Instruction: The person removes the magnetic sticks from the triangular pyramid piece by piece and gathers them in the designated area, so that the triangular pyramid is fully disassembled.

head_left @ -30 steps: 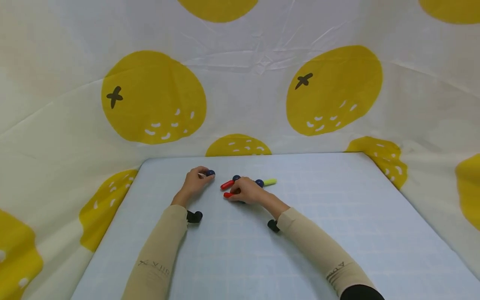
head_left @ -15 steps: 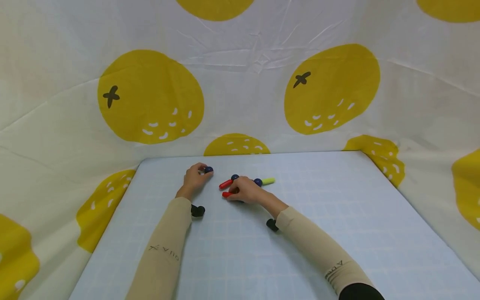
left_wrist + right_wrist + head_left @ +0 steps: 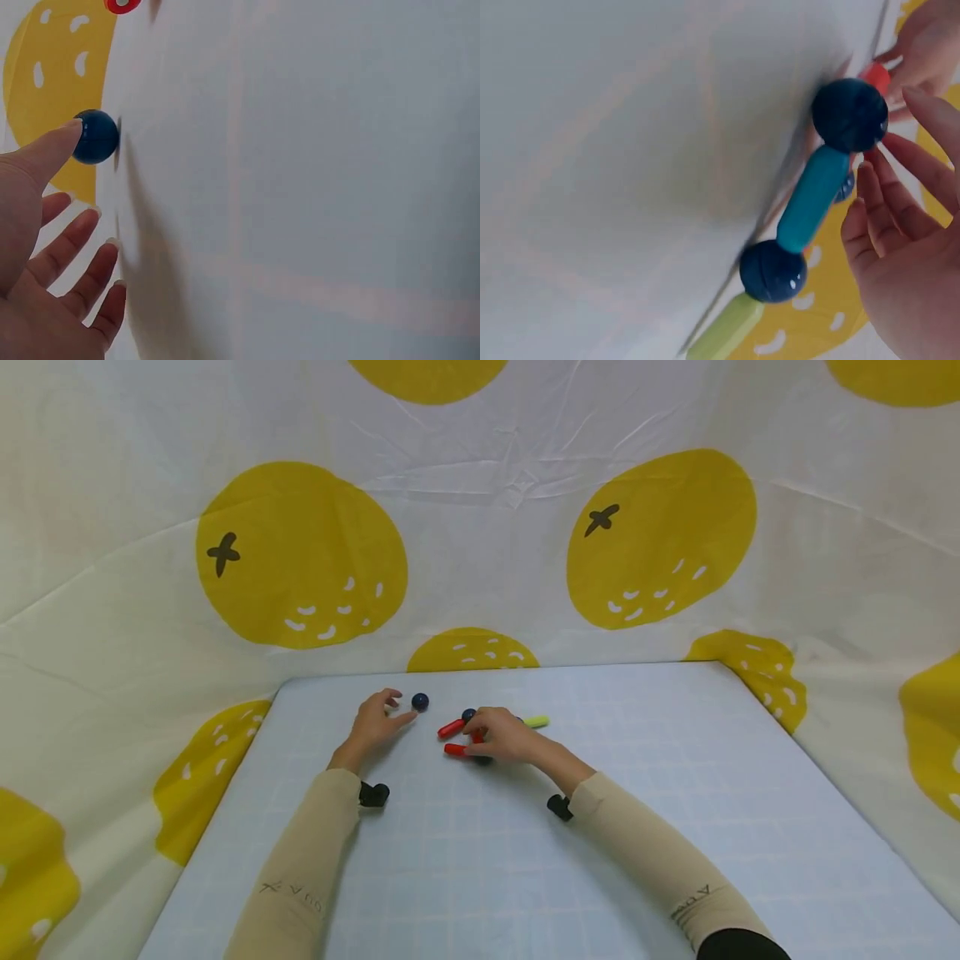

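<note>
My left hand (image 3: 372, 720) is spread at the far left of the tabletop, beside a loose dark blue ball (image 3: 420, 702). In the left wrist view the thumb overlaps that ball (image 3: 103, 140); whether it touches is unclear. My right hand (image 3: 504, 735) is over a build of magnetic rods and balls. Its fingers are loosely bent beside a navy ball (image 3: 851, 115), the thumb apart from it. From that ball a teal rod (image 3: 810, 199) leads to another navy ball (image 3: 774, 271) and a lime green rod (image 3: 724, 330). Two red rods (image 3: 451, 729) point left; the hand hides part of the build.
A pale checked cloth covers the table (image 3: 450, 860). Behind it and at the sides hangs a white curtain (image 3: 487, 568) with yellow fruit shapes. Black camera mounts (image 3: 374, 794) stick out from both wrists.
My left hand has let go of the dark blue ball and drawn back a little to the left. The right hand has shifted slightly right, its fingers loosening from the build.
</note>
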`<state>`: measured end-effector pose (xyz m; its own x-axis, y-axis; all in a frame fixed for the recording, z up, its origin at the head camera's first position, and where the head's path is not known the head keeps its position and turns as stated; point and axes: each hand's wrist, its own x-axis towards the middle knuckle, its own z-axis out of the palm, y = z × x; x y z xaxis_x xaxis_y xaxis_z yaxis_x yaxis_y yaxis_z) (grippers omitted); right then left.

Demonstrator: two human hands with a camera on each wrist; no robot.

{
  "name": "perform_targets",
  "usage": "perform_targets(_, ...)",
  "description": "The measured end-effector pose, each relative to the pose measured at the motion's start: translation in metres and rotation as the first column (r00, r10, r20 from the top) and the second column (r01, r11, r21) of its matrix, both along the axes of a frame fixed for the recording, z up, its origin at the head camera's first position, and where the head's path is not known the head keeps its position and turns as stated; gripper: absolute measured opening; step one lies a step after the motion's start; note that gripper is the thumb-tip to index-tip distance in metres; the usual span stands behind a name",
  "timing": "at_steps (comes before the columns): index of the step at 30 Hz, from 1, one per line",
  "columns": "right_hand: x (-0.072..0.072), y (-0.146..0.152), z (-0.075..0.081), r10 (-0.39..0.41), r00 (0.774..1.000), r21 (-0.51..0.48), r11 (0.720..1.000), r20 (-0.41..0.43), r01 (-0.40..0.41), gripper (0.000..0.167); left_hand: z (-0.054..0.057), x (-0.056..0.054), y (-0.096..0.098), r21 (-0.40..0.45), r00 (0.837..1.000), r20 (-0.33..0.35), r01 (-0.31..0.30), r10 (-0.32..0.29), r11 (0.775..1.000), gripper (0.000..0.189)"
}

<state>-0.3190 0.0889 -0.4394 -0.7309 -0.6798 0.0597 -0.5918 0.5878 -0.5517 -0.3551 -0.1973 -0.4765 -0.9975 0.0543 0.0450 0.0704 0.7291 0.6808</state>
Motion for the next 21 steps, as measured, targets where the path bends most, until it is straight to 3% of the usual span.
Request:
perform_targets(6, -0.010, 0.013, 0.004, -0.070, 0.998, -0.017, 0.997, 0.010, 0.070, 0.034, 0.006, 0.016, -0.004, -0.034, 0.997, 0.003, 0.079, -0.079, 0.996, 0.053)
perform_targets(11, -0.020, 0.017, 0.005, -0.125, 0.992, -0.028, 0.992, 0.020, 0.125, 0.042, 0.008, 0.027, 0.005, -0.014, 0.992, 0.020, 0.127, -0.127, 0.992, 0.049)
perform_targets(16, -0.029, 0.014, 0.002, -0.162, 0.986, -0.017, 0.987, 0.040, 0.163, 0.043, 0.003, 0.032, 0.019, -0.005, 0.983, 0.023, 0.181, -0.181, 0.983, 0.045)
perform_targets(21, -0.038, 0.006, -0.002, -0.198, 0.976, -0.004, 0.980, 0.094, 0.199, 0.043, 0.000, 0.033, 0.033, 0.005, 0.982, 0.030, 0.188, -0.188, 0.982, 0.038)
